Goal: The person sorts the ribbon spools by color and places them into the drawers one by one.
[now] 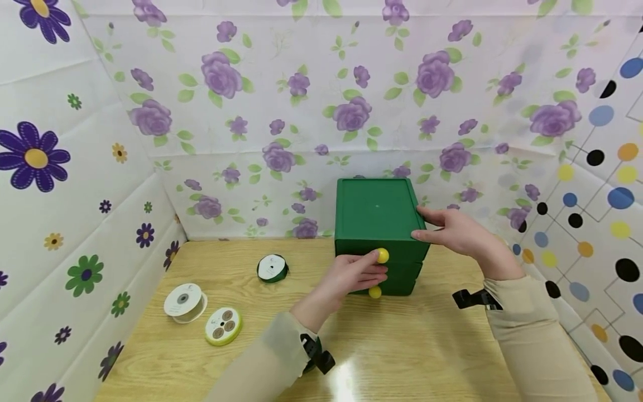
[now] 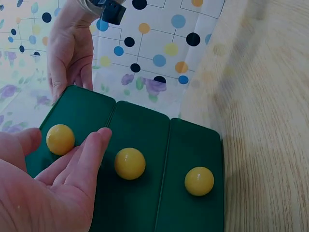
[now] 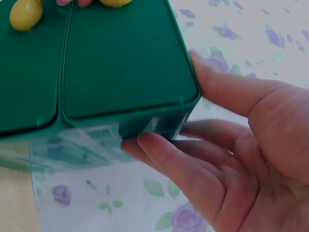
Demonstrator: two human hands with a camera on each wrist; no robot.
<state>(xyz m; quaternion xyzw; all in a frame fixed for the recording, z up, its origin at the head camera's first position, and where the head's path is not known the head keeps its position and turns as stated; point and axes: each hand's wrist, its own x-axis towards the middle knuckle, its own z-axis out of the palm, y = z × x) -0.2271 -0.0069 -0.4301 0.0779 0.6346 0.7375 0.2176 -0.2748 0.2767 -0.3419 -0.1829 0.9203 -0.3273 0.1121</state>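
Observation:
A green drawer box with three stacked drawers and round yellow knobs stands against the back wall. My left hand is at its front, by the top yellow knob. In the left wrist view the thumb lies to one side of that knob and the straight fingers to the other, with a gap at the thumb. The middle knob and bottom knob are beside the fingers. My right hand rests on the box's top right edge, thumb and extended fingers spread around the front corner.
Left on the wooden table are a white ribbon spool, a yellow-green ribbon spool and a dark green ribbon spool. Another dark round object is mostly hidden under the left wrist. Patterned sheets wall in the table's back and sides.

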